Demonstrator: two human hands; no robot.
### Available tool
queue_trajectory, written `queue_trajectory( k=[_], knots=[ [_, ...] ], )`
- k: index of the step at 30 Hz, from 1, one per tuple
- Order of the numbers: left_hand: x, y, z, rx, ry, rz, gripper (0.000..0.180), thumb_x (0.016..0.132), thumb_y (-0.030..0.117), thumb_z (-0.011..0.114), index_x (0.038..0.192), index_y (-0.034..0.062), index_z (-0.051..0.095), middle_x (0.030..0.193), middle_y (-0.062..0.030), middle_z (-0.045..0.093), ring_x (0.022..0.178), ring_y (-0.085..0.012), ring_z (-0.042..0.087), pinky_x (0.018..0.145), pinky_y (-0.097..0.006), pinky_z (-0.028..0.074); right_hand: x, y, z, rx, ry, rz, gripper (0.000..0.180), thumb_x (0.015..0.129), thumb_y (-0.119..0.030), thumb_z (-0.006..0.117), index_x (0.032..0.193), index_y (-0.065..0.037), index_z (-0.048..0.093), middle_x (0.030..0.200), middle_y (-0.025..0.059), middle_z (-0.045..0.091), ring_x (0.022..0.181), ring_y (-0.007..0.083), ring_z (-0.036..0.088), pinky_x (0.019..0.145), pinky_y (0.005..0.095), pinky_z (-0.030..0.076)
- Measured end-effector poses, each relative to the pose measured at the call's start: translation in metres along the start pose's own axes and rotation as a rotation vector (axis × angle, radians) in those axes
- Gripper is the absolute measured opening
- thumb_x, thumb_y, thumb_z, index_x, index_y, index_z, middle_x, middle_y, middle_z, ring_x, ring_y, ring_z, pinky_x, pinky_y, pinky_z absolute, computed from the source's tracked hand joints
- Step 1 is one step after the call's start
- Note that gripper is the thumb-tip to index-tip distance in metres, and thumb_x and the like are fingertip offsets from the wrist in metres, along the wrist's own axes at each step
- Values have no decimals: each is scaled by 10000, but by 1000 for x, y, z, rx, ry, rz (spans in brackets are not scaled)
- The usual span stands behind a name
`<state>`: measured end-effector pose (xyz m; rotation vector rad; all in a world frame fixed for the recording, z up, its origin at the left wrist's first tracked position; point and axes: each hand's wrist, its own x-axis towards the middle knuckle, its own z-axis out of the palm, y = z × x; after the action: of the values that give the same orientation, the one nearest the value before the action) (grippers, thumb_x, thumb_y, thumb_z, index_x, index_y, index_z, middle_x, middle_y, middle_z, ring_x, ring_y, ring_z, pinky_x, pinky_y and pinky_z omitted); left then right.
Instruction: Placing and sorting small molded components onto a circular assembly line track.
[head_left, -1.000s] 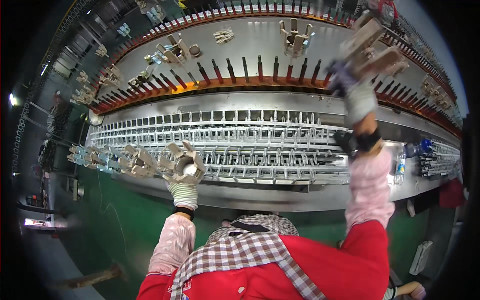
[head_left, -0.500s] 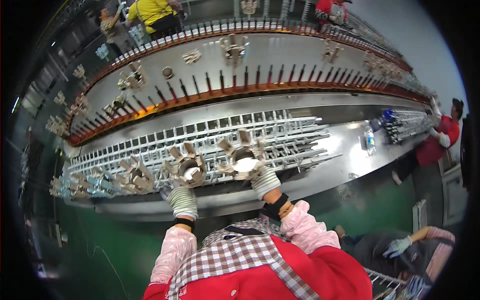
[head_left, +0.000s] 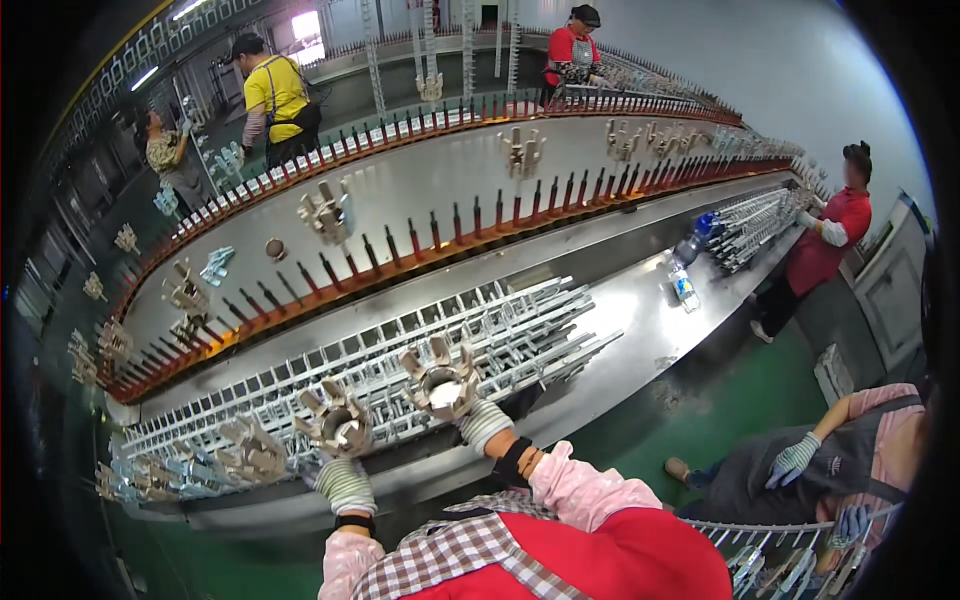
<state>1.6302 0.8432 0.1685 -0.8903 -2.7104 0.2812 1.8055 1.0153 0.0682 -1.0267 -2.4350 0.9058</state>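
My left hand (head_left: 345, 478), in a striped knit glove, holds a grey metal crown-shaped casting (head_left: 336, 420) just above the near edge of the steel bench. My right hand (head_left: 482, 420), gloved the same way, grips a second crown-shaped casting (head_left: 441, 378) with its open mouth toward me. Both castings hover over a long white wire rack (head_left: 420, 340) lying on the bench. More castings (head_left: 245, 455) sit in a row on the rack to the left of my left hand.
Behind the rack a curved conveyor (head_left: 400, 190) with red-tipped pegs carries several castings (head_left: 325, 210). Water bottles (head_left: 684, 285) lie on the bench at right. Persons stand at the far side (head_left: 275, 95) and right end (head_left: 830, 240); another crouches at lower right (head_left: 800, 470).
My right hand came down from the conveyor at upper right with a casting, and now holds it over the rack beside my left hand. The view swung to the right.
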Motion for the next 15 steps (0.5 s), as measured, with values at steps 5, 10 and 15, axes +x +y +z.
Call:
queue_trajectory(
  k=[5, 10, 15],
  knots=[
    [-8, -10, -12, -358, 77, 271, 428, 700, 165, 578, 1121, 165, 506, 1169, -156, 430, 1106, -397, 355, 980, -512, 172, -4, 4, -7, 694, 10, -10, 338, 817, -285, 502, 1048, -41, 538, 981, 181, 578, 919, 344, 528, 781, 372, 423],
    [-15, -30, 4, -989, 314, 290, 344, 727, -42, 475, 1059, 48, 472, 1091, -170, 449, 982, -317, 462, 839, -393, 367, -34, -17, -150, 690, -463, 45, 469, 819, -273, 535, 1237, -99, 410, 1023, 149, 567, 906, 212, 559, 792, 307, 440],
    [-25, -15, -15, -541, 230, 142, 578, 649, 200, 661, 1152, 73, 408, 1176, -200, 389, 1108, -373, 339, 970, -489, 224, 5, 70, -247, 752, -140, -43, 328, 849, -188, 511, 1151, -60, 497, 962, 75, 584, 880, 156, 548, 786, 274, 440]
  ],
)
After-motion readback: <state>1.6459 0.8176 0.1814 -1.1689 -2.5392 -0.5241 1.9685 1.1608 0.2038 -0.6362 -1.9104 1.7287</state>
